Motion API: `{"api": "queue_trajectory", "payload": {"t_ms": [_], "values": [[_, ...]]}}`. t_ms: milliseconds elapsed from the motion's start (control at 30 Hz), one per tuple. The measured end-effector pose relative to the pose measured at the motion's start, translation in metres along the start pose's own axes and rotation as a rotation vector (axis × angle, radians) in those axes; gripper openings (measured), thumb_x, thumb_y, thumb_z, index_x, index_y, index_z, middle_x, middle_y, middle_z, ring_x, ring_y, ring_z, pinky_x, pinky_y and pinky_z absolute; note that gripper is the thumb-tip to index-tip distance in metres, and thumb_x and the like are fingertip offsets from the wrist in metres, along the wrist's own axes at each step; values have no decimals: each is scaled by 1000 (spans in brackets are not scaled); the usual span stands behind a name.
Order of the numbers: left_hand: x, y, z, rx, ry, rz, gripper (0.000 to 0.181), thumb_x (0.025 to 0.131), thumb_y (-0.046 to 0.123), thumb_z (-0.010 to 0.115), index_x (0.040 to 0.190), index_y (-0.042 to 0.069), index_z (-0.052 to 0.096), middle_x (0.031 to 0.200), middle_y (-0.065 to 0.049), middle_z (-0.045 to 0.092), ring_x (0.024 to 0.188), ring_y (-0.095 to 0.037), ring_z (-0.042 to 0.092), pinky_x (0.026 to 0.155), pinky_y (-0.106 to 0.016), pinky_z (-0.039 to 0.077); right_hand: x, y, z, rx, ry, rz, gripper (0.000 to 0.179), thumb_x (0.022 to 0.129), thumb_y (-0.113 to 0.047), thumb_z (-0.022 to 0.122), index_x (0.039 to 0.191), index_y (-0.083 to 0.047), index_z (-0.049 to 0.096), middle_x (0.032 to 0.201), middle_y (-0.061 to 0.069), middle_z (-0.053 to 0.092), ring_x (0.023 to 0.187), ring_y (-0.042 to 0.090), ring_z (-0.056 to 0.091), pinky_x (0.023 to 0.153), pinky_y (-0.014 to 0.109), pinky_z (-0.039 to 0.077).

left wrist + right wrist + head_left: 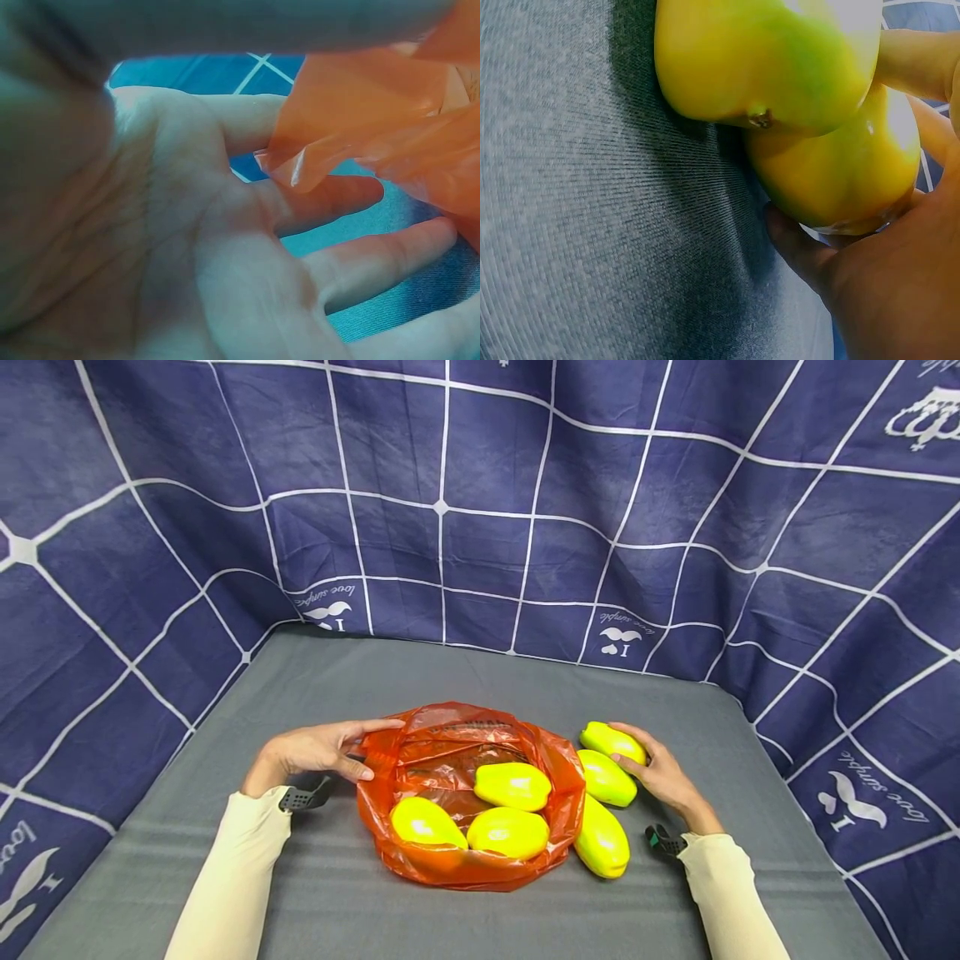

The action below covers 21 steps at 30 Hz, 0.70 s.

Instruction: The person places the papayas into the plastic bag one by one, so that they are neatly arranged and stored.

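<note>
A red translucent plastic bag [474, 870] lies with its mouth wide, and three yellow papayas, one of them a papaya [513, 787] toward the back, show inside. My left hand [318, 750] is at the bag's left rim, thumb and index finger spread apart against the plastic. In the left wrist view the other fingers of the left hand [247, 225] stretch out straight and spread beside the plastic. Right of the bag, my right hand [663, 777] grips the farthest papaya [609, 740]. A second papaya [765, 60] blocks part of that one in the right wrist view.
Between bag and right hand lie the middle papaya [606, 778] and a nearer papaya [602, 839], close along the bag's right side. Grey cloth [330, 893] covers the table. A blue curtain with white lines [480, 560] hangs behind and at both sides.
</note>
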<state>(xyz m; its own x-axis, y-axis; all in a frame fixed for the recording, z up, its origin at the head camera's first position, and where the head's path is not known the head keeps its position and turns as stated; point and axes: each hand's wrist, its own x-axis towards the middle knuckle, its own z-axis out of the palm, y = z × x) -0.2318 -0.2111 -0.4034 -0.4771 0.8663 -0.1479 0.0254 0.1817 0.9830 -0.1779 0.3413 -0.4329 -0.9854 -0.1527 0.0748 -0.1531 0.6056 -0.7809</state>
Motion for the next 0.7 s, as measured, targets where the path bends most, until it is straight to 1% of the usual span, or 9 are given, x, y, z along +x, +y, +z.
{"api": "queue_trajectory", "payload": {"t_ms": [200, 433, 600, 700], "values": [[0, 0, -1, -5, -3, -2, 91, 90, 3, 69, 161, 5, 13, 161, -27, 22, 137, -46, 42, 103, -30, 50, 0, -1, -1, -7, -3, -1, 56, 97, -25, 68, 149, -18, 48, 146, 15, 51, 117, 16, 49, 94, 19, 41], [1, 0, 0, 3, -6, 8, 90, 90, 3, 69, 160, 4, 12, 162, -27, 21, 139, -46, 40, 104, -29, 49, -2, -1, -6, -4, 26, 21, 57, 97, -24, 67, 150, -16, 46, 145, 16, 50, 113, 15, 49, 90, 17, 42], [1, -1, -1, 3, -3, 11, 90, 90, 3, 69, 160, 4, 12, 162, -27, 21, 138, -47, 41, 103, -29, 50, -2, -2, -8, -9, 36, 28, 56, 97, -25, 67, 150, -18, 47, 145, 16, 49, 114, 17, 49, 89, 15, 42], [1, -2, -1, -3, -9, 20, 90, 91, 1, 68, 160, 3, 12, 161, -29, 22, 137, -47, 42, 103, -30, 51, -1, -3, -9, -12, 36, 32, 56, 97, -25, 67, 149, -18, 47, 144, 16, 50, 113, 19, 49, 89, 16, 42]]}}
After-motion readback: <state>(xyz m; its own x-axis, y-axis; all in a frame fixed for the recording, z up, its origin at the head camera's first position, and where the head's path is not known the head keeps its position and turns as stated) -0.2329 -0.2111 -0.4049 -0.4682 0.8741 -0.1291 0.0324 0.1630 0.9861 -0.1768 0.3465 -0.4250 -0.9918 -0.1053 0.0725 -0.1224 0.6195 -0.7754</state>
